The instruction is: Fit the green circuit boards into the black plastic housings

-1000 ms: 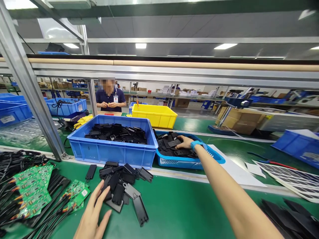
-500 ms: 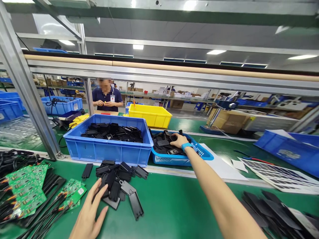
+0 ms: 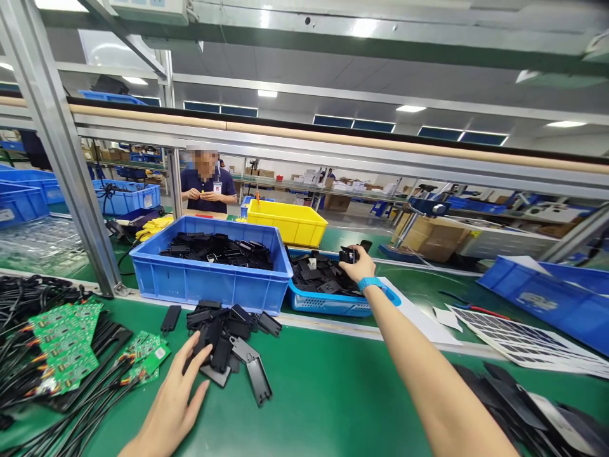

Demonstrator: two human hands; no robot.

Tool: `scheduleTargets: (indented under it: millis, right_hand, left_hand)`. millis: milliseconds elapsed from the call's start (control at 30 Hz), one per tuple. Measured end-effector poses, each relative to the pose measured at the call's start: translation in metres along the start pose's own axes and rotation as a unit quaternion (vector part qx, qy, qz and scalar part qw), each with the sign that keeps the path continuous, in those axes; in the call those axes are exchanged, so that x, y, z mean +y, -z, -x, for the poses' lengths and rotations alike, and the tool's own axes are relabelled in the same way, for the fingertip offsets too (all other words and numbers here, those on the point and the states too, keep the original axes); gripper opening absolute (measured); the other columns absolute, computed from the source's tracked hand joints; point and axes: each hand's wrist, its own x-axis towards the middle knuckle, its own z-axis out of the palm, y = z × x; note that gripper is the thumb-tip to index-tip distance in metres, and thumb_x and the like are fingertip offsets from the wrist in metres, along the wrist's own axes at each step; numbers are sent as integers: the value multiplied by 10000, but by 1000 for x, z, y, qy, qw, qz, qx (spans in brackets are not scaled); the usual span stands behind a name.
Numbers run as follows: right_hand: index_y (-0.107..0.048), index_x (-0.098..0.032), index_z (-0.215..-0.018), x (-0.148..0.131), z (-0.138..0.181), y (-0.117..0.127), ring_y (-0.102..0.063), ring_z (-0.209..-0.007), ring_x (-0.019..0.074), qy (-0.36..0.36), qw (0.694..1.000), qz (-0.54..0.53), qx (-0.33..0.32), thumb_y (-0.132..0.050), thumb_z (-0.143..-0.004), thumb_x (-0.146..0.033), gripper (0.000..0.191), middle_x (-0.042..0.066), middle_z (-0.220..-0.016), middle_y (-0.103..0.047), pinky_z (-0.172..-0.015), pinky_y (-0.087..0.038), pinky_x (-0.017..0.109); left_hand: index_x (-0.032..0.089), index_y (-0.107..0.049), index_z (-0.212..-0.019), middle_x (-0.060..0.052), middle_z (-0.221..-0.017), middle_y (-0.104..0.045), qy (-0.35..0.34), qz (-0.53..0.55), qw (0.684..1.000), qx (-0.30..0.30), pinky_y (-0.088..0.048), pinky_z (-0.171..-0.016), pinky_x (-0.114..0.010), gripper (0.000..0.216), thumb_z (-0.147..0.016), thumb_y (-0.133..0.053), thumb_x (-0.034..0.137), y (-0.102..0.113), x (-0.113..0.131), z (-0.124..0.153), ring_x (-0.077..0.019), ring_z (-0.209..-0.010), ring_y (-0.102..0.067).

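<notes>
The grip of the right hand (image 3: 359, 265) is closed on a small black part (image 3: 349, 255), and the fingers curl around it from the right side. The hand holds the part just above the far end of a shallow blue basket (image 3: 328, 303), which is full of similar black pieces. The right arm is stretched far forward and to the left, almost straight, with a blue wristband (image 3: 370, 283) at the wrist.

The left hand (image 3: 174, 400) lies low over the green table (image 3: 333, 400), palm down. Its grip is open and the fingers are spread. The fingertips touch the near edge of a loose pile of flat black parts (image 3: 233, 333).

Behind this pile stands a big blue bin (image 3: 209, 285) with more black parts, just beside the basket. A yellow bin (image 3: 292, 222) stands further back. Green circuit boards (image 3: 64, 339) with black cables lie at the left of the pile. On the other side of the line a person (image 3: 208, 187) in a dark shirt stands with both hands together.
</notes>
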Motion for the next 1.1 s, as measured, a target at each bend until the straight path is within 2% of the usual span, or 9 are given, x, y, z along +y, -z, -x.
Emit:
scheduleTargets:
  millis: [200,300,400,500,700,800,933,1000,1100]
  right_hand:
    - [-487,-216,-1159,-41,24,47,-610,-990,257,64,993,-80,57,-579,-680,-261,489,83,-1115,-627,-892,-475,330]
    - [-464,-208,-1161,-71,61,70,-586,-1023,251,115,981,-136,81,-570,-703,-266,473,88,-1139,-595,-916,-455,330]
    - [-514,-208,-1077,-101,117,78,-592,-941,258,184,946,-254,89,-621,-674,-280,423,70,-1046,-599,-872,-467,378]
    - [-522,-218,-1049,-125,181,56,-589,-868,225,215,921,-326,4,-639,-674,-254,394,32,-972,-592,-800,-489,359]
    - [-542,-222,-1104,-159,264,-39,-568,-1018,235,264,915,-263,-153,-555,-691,-135,422,77,-1093,-565,-905,-466,376]
    - [-585,-238,-1153,-174,271,-67,-489,-1179,305,281,911,-238,-184,-649,-674,-193,485,115,-1253,-508,-991,-398,456]
    - [-440,-294,-1382,-192,262,-73,-212,-1366,463,273,918,-86,-273,-749,-633,-503,837,173,-1513,-238,-1047,-146,665]
    - [-318,-339,-1451,-198,255,-70,-86,-1387,502,273,900,-7,-341,-731,-600,-623,988,165,-1566,-108,-1038,-65,692]
    - [-209,-354,-1484,-198,252,-61,-13,-1402,475,291,871,0,-396,-713,-620,-629,1038,153,-1584,-45,-1057,-49,667]
  left_hand:
    - [309,-301,-1452,-101,-1553,-216,-15,-9,1000,-24,-424,-1043,-468,615,-879,-511,244,4,5,0,-316,-1384,-314]
    - [289,-235,-1480,-122,-1582,-109,-24,-23,998,-55,-330,-1081,-554,752,-825,-604,297,5,11,-1,-369,-1419,-196]
    - [281,-169,-1495,-139,-1590,8,-17,-41,995,-88,-220,-1093,-631,893,-767,-684,327,4,14,-3,-409,-1428,-97]
    - [298,-141,-1497,-129,-1587,63,-5,-44,994,-104,-218,-1093,-628,907,-773,-688,306,0,12,-5,-404,-1431,-58]
    - [308,-156,-1492,-131,-1581,83,10,-23,995,-99,-242,-1103,-594,873,-790,-674,275,-10,-1,-6,-388,-1433,-35]
    - [295,-145,-1493,-151,-1582,59,21,6,995,-101,-236,-1105,-597,894,-780,-685,309,-11,-6,-7,-382,-1434,-25]
    - [237,-159,-1489,-213,-1573,-11,35,39,994,-93,-273,-1096,-580,905,-768,-698,338,-1,-9,-11,-384,-1435,-62]
    - [224,-233,-1461,-223,-1552,-139,43,31,996,-78,-312,-1079,-558,825,-780,-683,342,13,-12,-15,-372,-1422,-176]
    - [213,-423,-1323,-173,-1383,-447,120,-40,989,-75,-390,-1026,-473,608,-780,-679,312,41,-20,-19,-310,-1292,-429]
